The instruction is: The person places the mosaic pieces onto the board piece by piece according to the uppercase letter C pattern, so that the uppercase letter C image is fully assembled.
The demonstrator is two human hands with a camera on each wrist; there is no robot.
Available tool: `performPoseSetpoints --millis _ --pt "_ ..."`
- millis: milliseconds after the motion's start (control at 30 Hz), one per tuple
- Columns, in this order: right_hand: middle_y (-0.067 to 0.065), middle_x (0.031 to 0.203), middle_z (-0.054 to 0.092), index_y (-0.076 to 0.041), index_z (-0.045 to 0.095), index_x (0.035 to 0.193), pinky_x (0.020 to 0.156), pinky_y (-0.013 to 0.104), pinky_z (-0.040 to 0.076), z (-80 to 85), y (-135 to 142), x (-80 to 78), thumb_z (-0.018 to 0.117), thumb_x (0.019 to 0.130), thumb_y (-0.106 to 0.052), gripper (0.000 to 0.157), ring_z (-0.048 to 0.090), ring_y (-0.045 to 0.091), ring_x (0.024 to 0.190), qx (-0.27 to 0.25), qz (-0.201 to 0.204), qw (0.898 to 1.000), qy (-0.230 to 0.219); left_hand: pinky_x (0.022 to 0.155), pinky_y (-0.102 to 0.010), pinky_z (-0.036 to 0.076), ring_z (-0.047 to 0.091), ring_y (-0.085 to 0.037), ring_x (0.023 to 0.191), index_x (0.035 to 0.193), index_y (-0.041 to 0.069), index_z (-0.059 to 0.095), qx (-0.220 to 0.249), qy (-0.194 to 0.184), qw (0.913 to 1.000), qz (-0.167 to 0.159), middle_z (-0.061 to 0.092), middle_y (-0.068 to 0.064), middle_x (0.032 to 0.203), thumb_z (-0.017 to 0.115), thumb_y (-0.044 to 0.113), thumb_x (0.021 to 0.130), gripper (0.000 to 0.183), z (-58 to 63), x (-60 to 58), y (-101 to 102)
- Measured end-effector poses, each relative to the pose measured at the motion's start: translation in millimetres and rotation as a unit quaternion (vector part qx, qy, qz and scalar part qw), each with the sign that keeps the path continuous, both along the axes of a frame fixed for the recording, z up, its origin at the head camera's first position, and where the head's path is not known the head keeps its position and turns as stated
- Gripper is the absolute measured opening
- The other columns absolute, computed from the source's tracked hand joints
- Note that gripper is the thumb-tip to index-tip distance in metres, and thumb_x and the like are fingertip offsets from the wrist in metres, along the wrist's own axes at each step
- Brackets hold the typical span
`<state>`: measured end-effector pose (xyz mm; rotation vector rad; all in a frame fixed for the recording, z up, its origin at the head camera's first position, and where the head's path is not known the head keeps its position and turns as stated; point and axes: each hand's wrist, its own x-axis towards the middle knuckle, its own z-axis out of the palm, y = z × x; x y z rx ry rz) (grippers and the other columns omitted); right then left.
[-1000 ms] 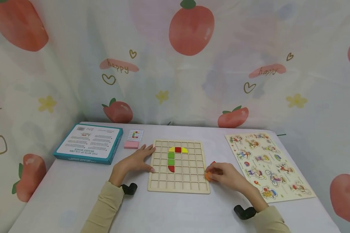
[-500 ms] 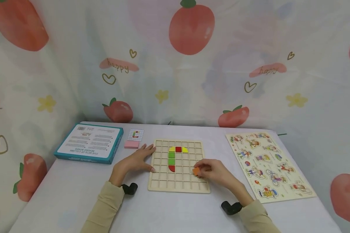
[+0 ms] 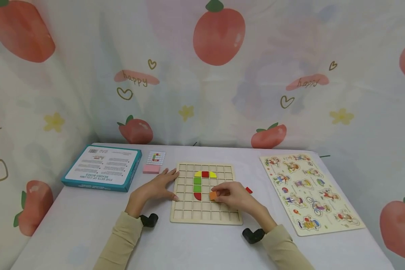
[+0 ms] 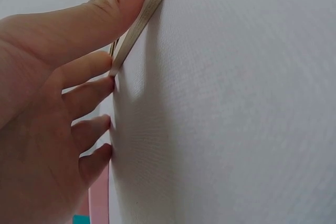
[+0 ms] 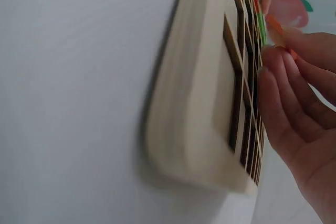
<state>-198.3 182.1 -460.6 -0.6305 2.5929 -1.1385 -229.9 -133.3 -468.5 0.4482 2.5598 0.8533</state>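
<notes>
A wooden grid board [image 3: 189,215] lies on the table. Set in its squares are a red square tile [image 3: 205,174] between two yellow rounded tiles, a column of green tiles [image 3: 197,184] below on the left, and a red quarter-round tile [image 3: 197,196]. My left hand [image 3: 158,185] rests at the board's left edge, fingers spread, thumb and fingertips touching the rim, as the left wrist view also shows. Over the board, my right hand [image 3: 235,195] pinches an orange tile [image 3: 213,196] between thumb and fingers, just right of the red quarter-round.
A small red tile [image 3: 249,190] lies right of the board. Farther right is a puzzle board [image 3: 310,191] with cartoon figures. At the back left stand a teal-edged box [image 3: 102,167], a pattern card [image 3: 156,158] and a pink block [image 3: 151,169].
My right hand has carried the orange tile leftward from the board's right edge to near its middle, uncovering the small red tile. The left hand has stayed in place.
</notes>
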Motion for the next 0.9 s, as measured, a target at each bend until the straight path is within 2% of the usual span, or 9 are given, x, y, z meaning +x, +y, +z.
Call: performPoseSetpoints --millis 267,900 --pt "-0.004 0.089 0.069 -0.003 0.076 0.113 0.076 0.021 0.054 -2.4 -16.1 -6.1 0.078 0.09 -0.009 0.025 0.061 0.009 0.081 0.023 0.026 0.999 0.017 0.125 -0.063 0.016 0.005 -0.037 0.161 0.161 0.012 0.034 -0.004 0.002 1.0 -0.003 0.021 -0.008 0.172 0.087 0.031 0.082 0.097 -2.3 -1.2 -0.4" --pt "-0.004 0.078 0.062 -0.004 0.078 0.109 0.065 0.021 0.046 -3.1 -33.0 -7.0 0.082 0.086 -0.007 0.023 0.054 0.013 0.075 0.066 0.005 0.998 0.013 0.125 -0.063 0.016 0.004 -0.037 0.161 0.162 0.012 0.034 -0.003 -0.002 1.0 -0.002 0.02 -0.007 0.173 0.087 0.03 0.082 0.097 -1.5 -1.2 -0.1"
